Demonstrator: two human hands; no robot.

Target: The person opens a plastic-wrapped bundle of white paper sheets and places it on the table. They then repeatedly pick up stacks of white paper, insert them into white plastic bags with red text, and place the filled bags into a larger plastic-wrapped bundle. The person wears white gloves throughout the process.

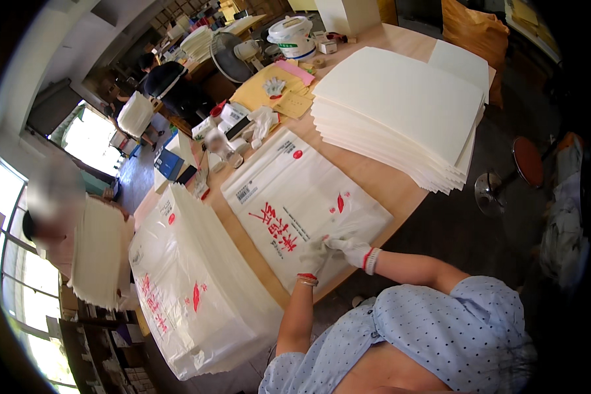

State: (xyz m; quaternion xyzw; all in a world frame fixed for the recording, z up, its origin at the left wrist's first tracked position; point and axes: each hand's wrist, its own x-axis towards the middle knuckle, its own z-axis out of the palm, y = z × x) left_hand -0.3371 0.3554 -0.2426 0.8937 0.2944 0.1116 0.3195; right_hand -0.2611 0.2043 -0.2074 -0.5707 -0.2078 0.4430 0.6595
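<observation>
A clear plastic bag [308, 190] with red printing lies on the table in front of me, with white sheets showing through it. My left hand [313, 256], in a white knit glove with a red cuff, pinches the bag's film near its front edge. Close beside it, my right hand [352, 251], gloved the same way, has its fingers closed on the film; the fingertips of both hands nearly meet. To the left, a thick pile of similar filled bags [184, 276] overhangs the table. A tall stack of white paper sheets [400, 98] sits at the right.
On the wooden table [404, 209], farther back, are a spare glove [274, 87], yellow paper [253, 92], a white bucket [291, 36], a fan [232, 58] and a blue box [171, 163]. A person [52, 217] at left carries white sheets. A round stool [527, 162] stands right.
</observation>
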